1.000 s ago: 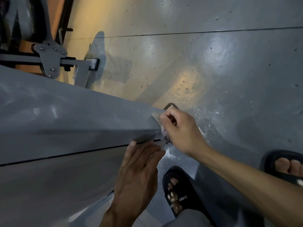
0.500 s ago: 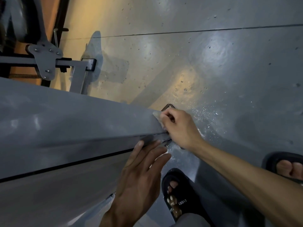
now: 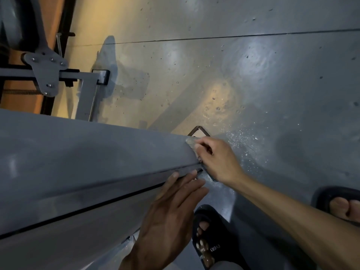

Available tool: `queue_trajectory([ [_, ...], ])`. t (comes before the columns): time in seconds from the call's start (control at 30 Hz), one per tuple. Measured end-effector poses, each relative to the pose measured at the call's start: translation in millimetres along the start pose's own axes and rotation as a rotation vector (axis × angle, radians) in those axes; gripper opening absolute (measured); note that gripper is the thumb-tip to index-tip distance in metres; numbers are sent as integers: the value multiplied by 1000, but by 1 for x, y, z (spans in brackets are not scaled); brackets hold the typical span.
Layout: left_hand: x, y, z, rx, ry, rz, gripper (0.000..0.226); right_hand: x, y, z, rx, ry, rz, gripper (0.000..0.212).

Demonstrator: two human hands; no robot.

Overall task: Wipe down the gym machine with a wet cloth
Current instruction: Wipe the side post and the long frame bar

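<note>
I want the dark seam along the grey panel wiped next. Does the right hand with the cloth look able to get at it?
Probably yes. The right hand grips the cloth at the panel's end, just above the seam. Only the left hand, resting flat beside the seam, might need to shift.

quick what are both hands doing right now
Left hand: open, straight fingers resting flat on the grey machine panel.
Right hand: curled around the cloth at the panel's end.

gym machine (image 3: 81, 162): broad grey painted panel filling the 9 o'clock half of view, running toward 3 o'clock and ending near centre; a dark seam runs lengthwise along it. Cloth (image 3: 191, 142): small pale wad, mostly hidden, pressed on the panel's end edge, just toward 1 o'clock from centre.
</note>
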State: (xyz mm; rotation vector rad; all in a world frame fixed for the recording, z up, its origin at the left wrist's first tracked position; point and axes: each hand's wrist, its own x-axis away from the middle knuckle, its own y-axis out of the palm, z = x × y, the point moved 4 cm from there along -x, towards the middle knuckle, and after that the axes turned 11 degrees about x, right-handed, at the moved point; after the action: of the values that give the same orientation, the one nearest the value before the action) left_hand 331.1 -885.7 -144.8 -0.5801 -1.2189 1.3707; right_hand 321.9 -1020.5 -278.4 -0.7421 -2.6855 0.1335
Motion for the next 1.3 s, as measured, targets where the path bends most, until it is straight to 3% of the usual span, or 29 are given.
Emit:
queue_trajectory([
  [0.13, -4, 2, -2, 33, -18, -14, 56, 11, 3, -53, -155, -207, 51, 26],
  [0.23, -7, 4, -4, 52, -10, -42, 58, 9, 3, -52, -131, -258, 39, 31],
  [0.47, -8, 14, -15, 119, 15, -74, 53, -17, 14, 28, -51, 8, -139, 38],
  [0.63, -7, 20, -20, 187, 2, -31, 53, -40, 23, 36, 5, -39, -217, 41],
  [0.73, -7, 20, -21, 212, 2, -14, 53, -63, 26, 41, 49, 27, -353, 44],
  [0.87, -9, 18, -19, 231, 10, 11, 51, -78, 27, 44, 83, 193, -431, 76],
  [1.0, -10, 17, -19, 240, -22, -18, 57, -67, 23, -3, -84, 106, -392, 50],
  [1.13, -11, 19, -19, 230, -38, -54, 63, -45, 20, -52, -199, -100, -337, 50],
  [1.3, -10, 18, -18, 217, -19, -37, 58, -42, 20, -27, -100, -114, -330, 46],
])
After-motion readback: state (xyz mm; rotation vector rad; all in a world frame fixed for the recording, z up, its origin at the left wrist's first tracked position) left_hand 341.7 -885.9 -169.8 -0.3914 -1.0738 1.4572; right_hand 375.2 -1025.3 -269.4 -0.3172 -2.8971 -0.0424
